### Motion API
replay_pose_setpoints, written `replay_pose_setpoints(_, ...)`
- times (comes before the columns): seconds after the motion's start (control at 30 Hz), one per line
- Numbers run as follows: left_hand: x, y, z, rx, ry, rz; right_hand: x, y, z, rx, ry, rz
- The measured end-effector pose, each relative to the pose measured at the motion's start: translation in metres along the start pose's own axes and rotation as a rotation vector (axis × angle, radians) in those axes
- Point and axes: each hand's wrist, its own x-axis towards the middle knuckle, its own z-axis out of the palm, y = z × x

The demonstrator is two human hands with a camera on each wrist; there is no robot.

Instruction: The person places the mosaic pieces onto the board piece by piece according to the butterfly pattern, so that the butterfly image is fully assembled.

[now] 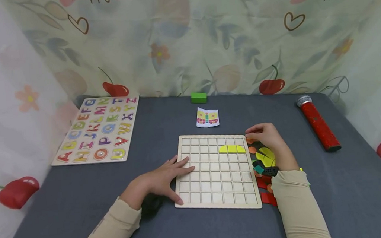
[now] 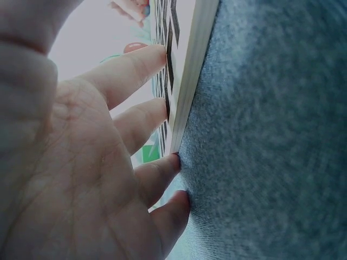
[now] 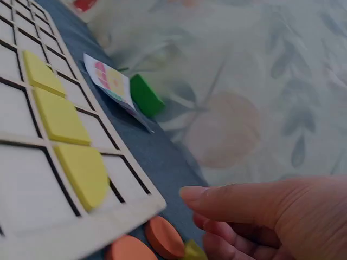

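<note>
A square wooden grid board [image 1: 217,208] lies on the dark table. Three yellow pieces [image 3: 62,116] sit in a row in its upper right cells, the end ones with a rounded corner. My left hand [image 1: 163,177] rests spread at the board's left edge; in the left wrist view two fingertips touch the grid and two lie beside the edge. My right hand [image 1: 266,137] hovers by the upper right corner, above orange discs [image 3: 164,237]. Its thumb is extended and the other fingers are bent under it, with nothing visible between them.
Yellow wedges [image 1: 264,158] and red pieces [image 1: 267,198] lie right of the board, partly hidden by the right arm. Behind it are a butterfly picture card [image 1: 207,117] and a green block [image 1: 198,97]. An alphabet board [image 1: 90,132] lies left, a red microphone [image 1: 320,123] right.
</note>
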Motion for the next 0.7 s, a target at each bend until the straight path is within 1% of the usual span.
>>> replay_pose_setpoints(0.13, 0.000, 0.000, 0.000, -0.003, 0.000, 0.000, -0.002, 0.010, -0.008, -0.016, -0.039, -0.003)
replay_pose_setpoints(0.3, 0.000, -0.001, 0.001, -0.008, 0.003, -0.004, -0.002, 0.017, -0.009, -0.057, -0.082, -0.015)
replay_pose_setpoints(0.5, 0.000, -0.001, 0.001, -0.011, 0.006, 0.000, -0.004, 0.014, -0.008, -0.095, -0.087, -0.032)
replay_pose_setpoints(0.7, 0.001, -0.001, 0.002, -0.009, 0.007, 0.003, -0.006, 0.013, -0.008, -0.074, -0.098, -0.044)
